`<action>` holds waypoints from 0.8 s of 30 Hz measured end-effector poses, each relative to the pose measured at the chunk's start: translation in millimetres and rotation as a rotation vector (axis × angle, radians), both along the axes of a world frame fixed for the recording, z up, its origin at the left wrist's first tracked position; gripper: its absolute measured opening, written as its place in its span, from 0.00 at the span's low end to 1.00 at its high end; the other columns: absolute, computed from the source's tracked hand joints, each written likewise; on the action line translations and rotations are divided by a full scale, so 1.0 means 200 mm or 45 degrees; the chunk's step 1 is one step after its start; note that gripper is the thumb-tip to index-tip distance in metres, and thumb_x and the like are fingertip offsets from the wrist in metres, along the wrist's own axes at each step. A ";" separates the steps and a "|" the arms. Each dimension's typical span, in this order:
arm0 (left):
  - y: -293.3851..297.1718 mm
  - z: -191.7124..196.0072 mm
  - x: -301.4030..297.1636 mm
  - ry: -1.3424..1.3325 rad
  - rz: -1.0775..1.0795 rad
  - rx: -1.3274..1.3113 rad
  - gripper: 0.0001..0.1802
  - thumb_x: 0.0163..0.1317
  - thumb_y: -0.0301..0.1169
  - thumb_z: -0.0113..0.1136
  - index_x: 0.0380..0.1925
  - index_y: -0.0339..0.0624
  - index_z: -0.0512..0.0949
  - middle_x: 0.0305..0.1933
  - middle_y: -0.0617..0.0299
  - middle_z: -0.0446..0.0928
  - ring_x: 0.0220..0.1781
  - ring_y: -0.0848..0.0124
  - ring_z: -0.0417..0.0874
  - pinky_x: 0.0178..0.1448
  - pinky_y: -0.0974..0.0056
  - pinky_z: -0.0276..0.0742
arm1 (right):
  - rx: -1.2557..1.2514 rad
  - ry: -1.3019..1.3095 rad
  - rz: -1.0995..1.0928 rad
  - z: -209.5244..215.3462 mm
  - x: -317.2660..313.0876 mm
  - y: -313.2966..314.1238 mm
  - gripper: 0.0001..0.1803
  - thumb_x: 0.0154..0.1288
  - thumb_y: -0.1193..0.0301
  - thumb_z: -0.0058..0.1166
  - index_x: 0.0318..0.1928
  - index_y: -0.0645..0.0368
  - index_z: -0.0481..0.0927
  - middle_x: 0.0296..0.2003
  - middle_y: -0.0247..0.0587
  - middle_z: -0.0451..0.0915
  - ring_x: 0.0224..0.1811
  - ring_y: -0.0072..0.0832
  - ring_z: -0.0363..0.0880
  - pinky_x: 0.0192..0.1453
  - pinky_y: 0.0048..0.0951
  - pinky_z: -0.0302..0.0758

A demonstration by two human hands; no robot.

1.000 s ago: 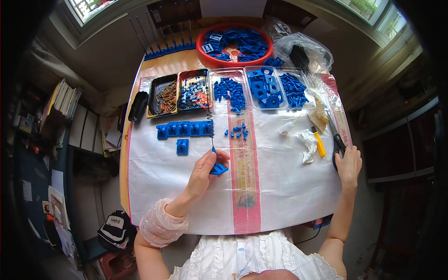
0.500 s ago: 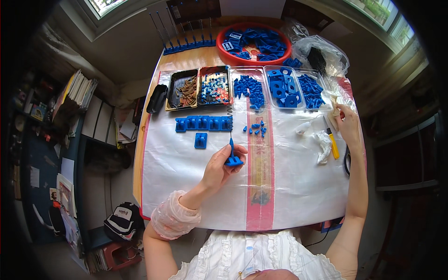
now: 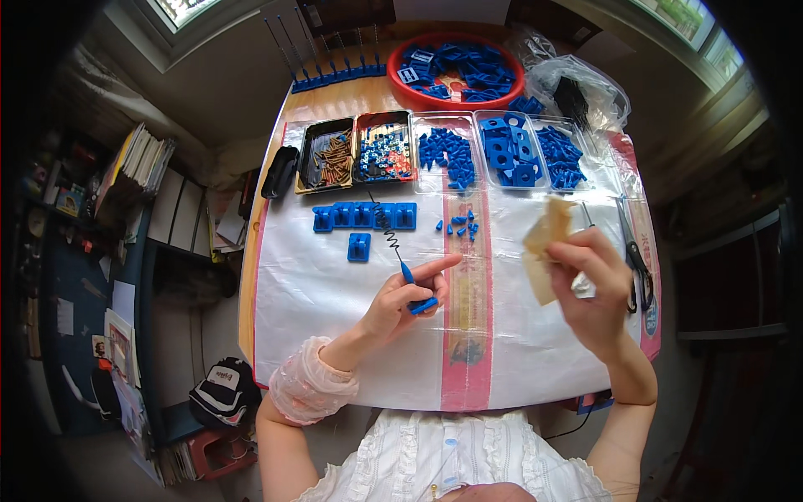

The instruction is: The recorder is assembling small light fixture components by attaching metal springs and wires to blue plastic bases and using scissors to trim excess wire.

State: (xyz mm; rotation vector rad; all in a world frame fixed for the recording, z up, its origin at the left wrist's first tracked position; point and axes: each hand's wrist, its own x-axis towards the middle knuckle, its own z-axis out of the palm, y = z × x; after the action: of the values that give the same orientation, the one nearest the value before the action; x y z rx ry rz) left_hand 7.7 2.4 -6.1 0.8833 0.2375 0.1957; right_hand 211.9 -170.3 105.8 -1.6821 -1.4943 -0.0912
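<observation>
Drawn closer to the pink stripe (image 3: 468, 381), the right hand (image 3: 594, 284) pinches a creased tan paper (image 3: 548, 243) between thumb and fingers right of it, likely soft and easily torn. Left of that stripe, the left hand (image 3: 391, 308) grips a blue piece (image 3: 423, 306) between thumb and curled fingers, index outstretched; it looks light and stiff, best held by its base, because the black spring (image 3: 390, 233) at its tip seems whippy. Against the earlier frame, the spring leans left rather than upright.

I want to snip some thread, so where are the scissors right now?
In the head view, the scissors lie near the right edge of the white table covering, just right of the right hand.
</observation>
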 end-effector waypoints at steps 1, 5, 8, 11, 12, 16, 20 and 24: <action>0.00 0.01 0.01 -0.007 -0.034 -0.018 0.31 0.58 0.28 0.48 0.63 0.28 0.68 0.34 0.63 0.70 0.30 0.79 0.64 0.33 0.73 0.61 | -0.030 0.058 0.120 -0.08 -0.05 0.06 0.14 0.54 0.88 0.60 0.43 0.66 0.82 0.37 0.42 0.78 0.33 0.30 0.81 0.33 0.28 0.79; 0.00 -0.03 -0.03 0.042 -0.085 -0.050 0.18 0.57 0.27 0.47 0.47 0.34 0.74 0.32 0.63 0.72 0.30 0.80 0.65 0.32 0.73 0.59 | -0.021 0.116 0.436 -0.37 -0.20 0.28 0.14 0.56 0.83 0.62 0.44 0.64 0.81 0.46 0.46 0.77 0.41 0.43 0.82 0.43 0.37 0.81; 0.04 -0.04 -0.04 0.010 -0.206 -0.181 0.20 0.56 0.27 0.47 0.49 0.33 0.73 0.29 0.62 0.72 0.28 0.79 0.64 0.33 0.72 0.60 | -0.058 0.070 0.495 -0.45 -0.17 0.32 0.16 0.54 0.83 0.61 0.45 0.64 0.81 0.43 0.44 0.79 0.42 0.43 0.82 0.44 0.38 0.81; 0.01 0.02 -0.02 0.025 -0.180 -0.121 0.36 0.54 0.29 0.48 0.66 0.30 0.64 0.27 0.62 0.70 0.26 0.77 0.64 0.33 0.72 0.60 | -0.039 0.070 0.404 -0.46 -0.10 0.30 0.15 0.54 0.85 0.62 0.44 0.63 0.83 0.39 0.42 0.82 0.38 0.40 0.83 0.40 0.35 0.80; 0.00 0.01 -0.02 0.008 -0.187 -0.147 0.43 0.54 0.29 0.48 0.74 0.35 0.54 0.27 0.62 0.70 0.26 0.77 0.63 0.33 0.72 0.59 | -0.051 0.061 0.328 -0.45 -0.05 0.29 0.14 0.55 0.86 0.61 0.43 0.62 0.83 0.38 0.42 0.82 0.36 0.37 0.83 0.38 0.33 0.79; 0.02 0.06 -0.04 -0.118 -0.210 -0.114 0.42 0.56 0.26 0.47 0.75 0.39 0.53 0.29 0.63 0.71 0.28 0.78 0.63 0.33 0.72 0.59 | -0.174 0.259 0.173 -0.30 0.02 0.23 0.11 0.57 0.85 0.61 0.41 0.64 0.82 0.34 0.41 0.81 0.32 0.33 0.83 0.34 0.30 0.79; 0.03 0.01 -0.05 -0.060 -0.203 -0.120 0.38 0.59 0.24 0.46 0.73 0.39 0.54 0.31 0.62 0.71 0.29 0.79 0.64 0.33 0.72 0.58 | -0.108 0.314 0.419 -0.18 -0.09 0.25 0.11 0.56 0.86 0.61 0.40 0.64 0.82 0.33 0.41 0.79 0.31 0.31 0.82 0.32 0.27 0.77; -0.02 -0.02 -0.05 0.119 -0.047 0.030 0.20 0.63 0.25 0.49 0.57 0.42 0.70 0.40 0.59 0.76 0.39 0.75 0.74 0.38 0.71 0.68 | -0.142 0.305 0.571 -0.23 -0.21 0.36 0.07 0.57 0.79 0.62 0.37 0.57 0.83 0.34 0.39 0.80 0.32 0.38 0.81 0.34 0.35 0.77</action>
State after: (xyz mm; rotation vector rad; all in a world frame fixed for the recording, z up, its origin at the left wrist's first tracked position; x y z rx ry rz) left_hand -2.4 -1.7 -10.5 0.9209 0.3059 0.1231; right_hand 169.8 -98.8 59.6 -1.3470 -1.6745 0.4260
